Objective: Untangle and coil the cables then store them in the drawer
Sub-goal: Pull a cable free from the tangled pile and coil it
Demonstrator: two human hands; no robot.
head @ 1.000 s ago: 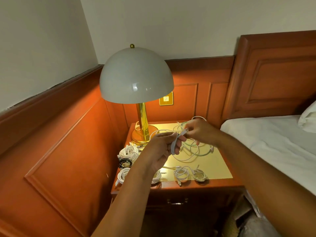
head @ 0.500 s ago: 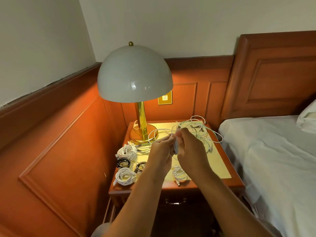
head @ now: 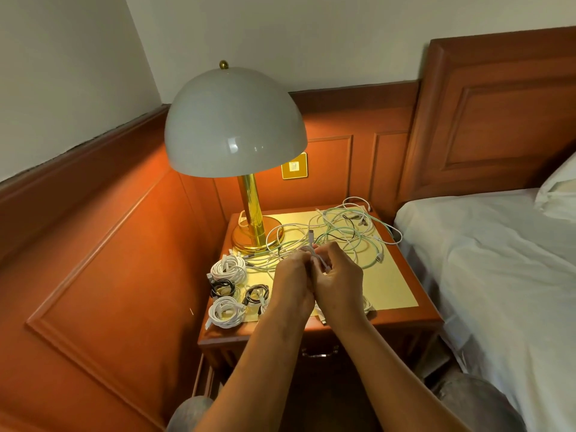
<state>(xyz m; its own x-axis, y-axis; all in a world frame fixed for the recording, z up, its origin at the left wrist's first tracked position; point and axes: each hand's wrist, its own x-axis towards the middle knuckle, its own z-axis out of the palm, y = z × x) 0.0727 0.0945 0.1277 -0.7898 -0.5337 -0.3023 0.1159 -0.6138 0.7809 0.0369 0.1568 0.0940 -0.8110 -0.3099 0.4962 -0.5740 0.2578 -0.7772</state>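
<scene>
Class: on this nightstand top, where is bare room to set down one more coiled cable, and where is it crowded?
Free: the near right of the nightstand, between the hands and the bed. Crowded: coiled cables along the left edge, the loose tangle at the back right, beside the lamp.

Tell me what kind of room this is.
Most likely a bedroom, perhaps in a hotel: a bed with white sheets and wooden headboard, beside a nightstand carrying a domed lamp.
</scene>
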